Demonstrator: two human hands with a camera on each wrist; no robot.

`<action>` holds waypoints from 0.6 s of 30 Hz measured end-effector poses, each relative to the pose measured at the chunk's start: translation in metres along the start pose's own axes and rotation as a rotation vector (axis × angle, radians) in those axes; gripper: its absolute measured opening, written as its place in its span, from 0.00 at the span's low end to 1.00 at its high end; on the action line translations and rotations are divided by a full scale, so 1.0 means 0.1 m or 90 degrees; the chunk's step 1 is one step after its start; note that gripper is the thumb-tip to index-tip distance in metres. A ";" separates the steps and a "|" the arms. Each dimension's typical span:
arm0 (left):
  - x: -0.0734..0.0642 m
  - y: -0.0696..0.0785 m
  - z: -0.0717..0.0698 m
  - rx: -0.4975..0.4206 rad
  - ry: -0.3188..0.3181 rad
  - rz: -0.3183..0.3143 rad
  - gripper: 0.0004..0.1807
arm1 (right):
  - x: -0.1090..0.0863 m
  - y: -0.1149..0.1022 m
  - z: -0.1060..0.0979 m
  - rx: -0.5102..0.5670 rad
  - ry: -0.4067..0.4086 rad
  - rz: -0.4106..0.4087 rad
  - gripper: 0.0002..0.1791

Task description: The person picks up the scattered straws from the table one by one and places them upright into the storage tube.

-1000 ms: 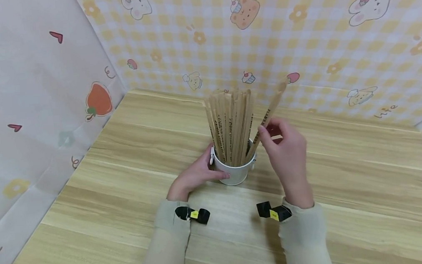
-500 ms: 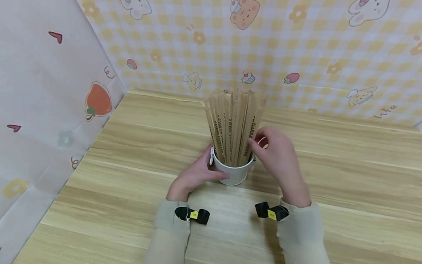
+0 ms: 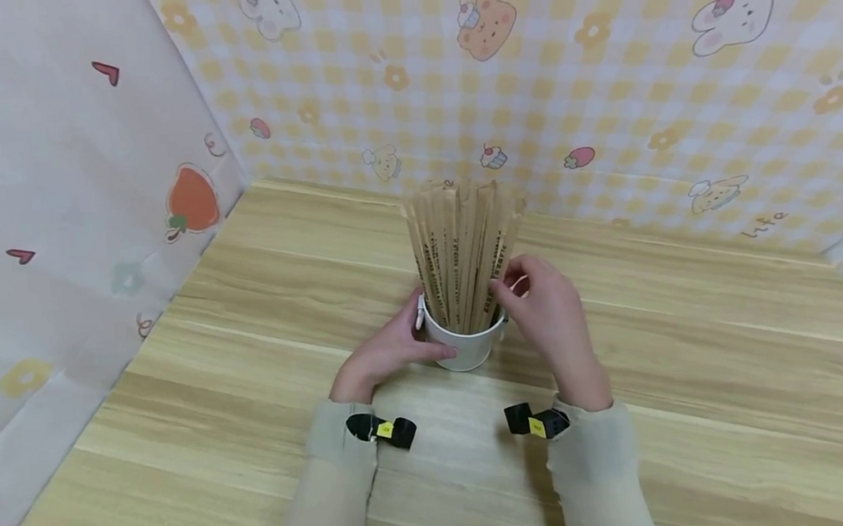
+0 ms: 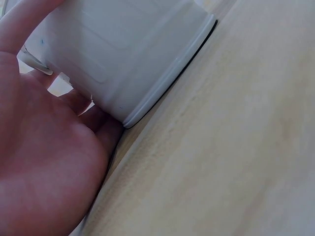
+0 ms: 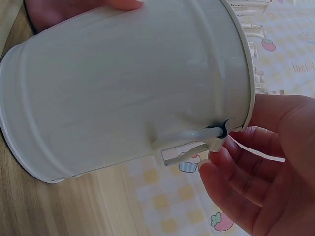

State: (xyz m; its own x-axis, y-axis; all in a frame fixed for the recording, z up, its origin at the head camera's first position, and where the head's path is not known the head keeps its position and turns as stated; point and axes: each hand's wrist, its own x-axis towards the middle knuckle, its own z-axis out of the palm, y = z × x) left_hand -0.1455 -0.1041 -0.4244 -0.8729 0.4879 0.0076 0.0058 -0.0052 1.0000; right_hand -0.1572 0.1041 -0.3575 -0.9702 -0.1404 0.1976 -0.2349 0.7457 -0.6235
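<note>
A small white metal bucket [image 3: 467, 349] stands upright on the table, packed with several slim sticks [image 3: 453, 243] in brown paper sleeves with black print. My left hand [image 3: 388, 353] grips the bucket from the left, thumb across its front; in the left wrist view, the other fingers pass behind the bucket wall [image 4: 118, 54]. At the right of the bundle, my right hand [image 3: 552, 310] pinches a paper-wrapped stick [image 3: 507, 243] just above the rim. From the right wrist, the fingers of this hand [image 5: 275, 162] curl beside the bucket's side handle; the pinched spot is hidden behind the rim.
A wood-grain table [image 3: 702, 372] extends around the bucket. Behind it rises a yellow checked wall covering [image 3: 600, 63] with cartoon prints, and a pale printed covering [image 3: 81, 159] closes off the left side.
My right hand has moved left and slightly down, bringing the paper-wrapped stick from a slant out to the right up against the bundle. My left hand has kept its grip on the bucket.
</note>
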 end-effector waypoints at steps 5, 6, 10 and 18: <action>0.00 0.01 0.00 -0.004 -0.008 0.009 0.57 | 0.00 0.01 0.01 -0.002 -0.016 0.002 0.13; 0.00 0.02 0.00 -0.006 -0.010 0.005 0.57 | 0.00 0.01 0.01 -0.002 -0.025 0.003 0.14; 0.01 0.04 0.01 -0.013 -0.011 -0.009 0.58 | 0.00 0.05 -0.06 0.023 -0.052 0.013 0.22; -0.03 0.04 -0.02 -0.028 -0.023 -0.016 0.59 | -0.05 0.32 -0.26 0.058 0.007 0.058 0.33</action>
State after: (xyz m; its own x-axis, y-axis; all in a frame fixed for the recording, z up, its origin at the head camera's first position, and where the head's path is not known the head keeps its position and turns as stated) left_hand -0.1436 -0.1069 -0.4205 -0.8543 0.5195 -0.0165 -0.0378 -0.0303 0.9988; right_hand -0.1581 0.1457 -0.3594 -0.9873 -0.0670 0.1443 -0.1501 0.6925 -0.7057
